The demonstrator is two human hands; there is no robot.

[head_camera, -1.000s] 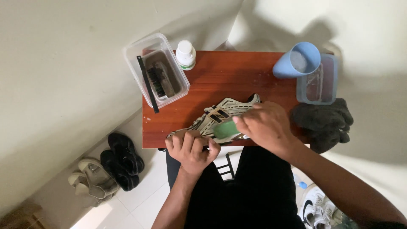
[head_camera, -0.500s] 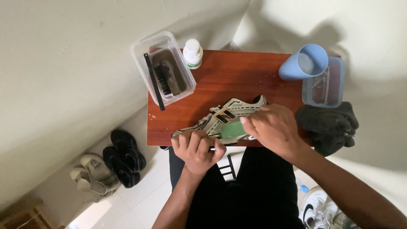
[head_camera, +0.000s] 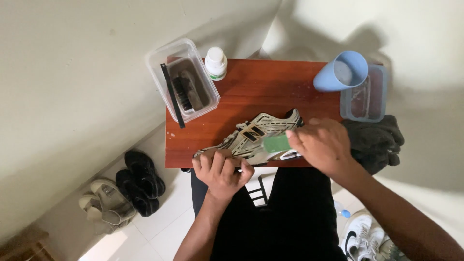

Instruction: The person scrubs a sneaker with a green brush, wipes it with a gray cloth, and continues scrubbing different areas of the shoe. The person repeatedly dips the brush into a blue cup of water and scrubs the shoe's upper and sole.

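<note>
A person seated at a small red-brown wooden table [head_camera: 241,77] works on a cream-and-black sneaker [head_camera: 253,134] lying on its side along the table's near edge. The left hand [head_camera: 221,171] is curled tightly round the toe end, pinning the shoe in place, while the right hand [head_camera: 321,145] closes its fingers on a green sponge [head_camera: 276,143] pressed against the shoe's side near the heel. The work looks to be at the wiping stage, and a further pass would seem to call for a steady hold at the toe and firm, even pressure from the sponge. At the table's far left corner a clear plastic tub [head_camera: 157,67] holds a dark bristle brush [head_camera: 182,92] and a slim black tool resting across its rim. A white bottle [head_camera: 216,62] stands just beside it. At the far right, a light-blue cup [head_camera: 342,72] tips into a second clear container [head_camera: 372,94]; its contents cannot be made out. A dark cloth [head_camera: 374,140] lies beside the right hand.
</note>
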